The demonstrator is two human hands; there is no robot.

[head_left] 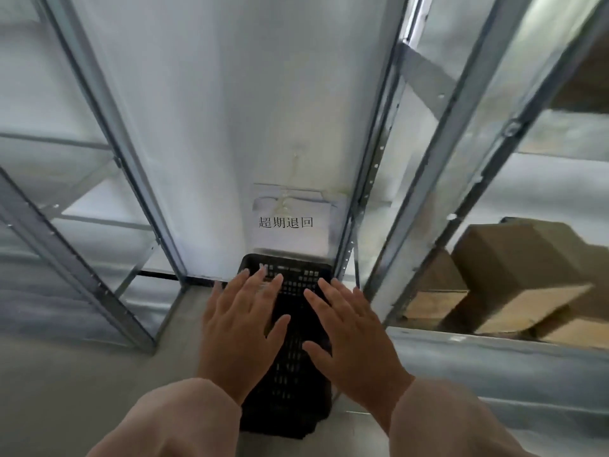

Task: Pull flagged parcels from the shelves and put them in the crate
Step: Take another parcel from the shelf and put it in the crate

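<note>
A black perforated plastic crate (290, 384) stands on the floor against the white wall, straight below me. My left hand (239, 331) and my right hand (351, 338) hover above it, palms down, fingers spread, each holding nothing. Brown cardboard parcels (514, 275) lie on a low shelf at the right. No flag shows on them from here. The crate's inside is mostly hidden by my hands.
A white paper sign (290, 222) with printed characters is taped to the wall just above the crate. A metal shelf rack (99, 179) with bare shelves stands at the left. Another rack's grey uprights (438, 166) rise at the right. The floor is grey.
</note>
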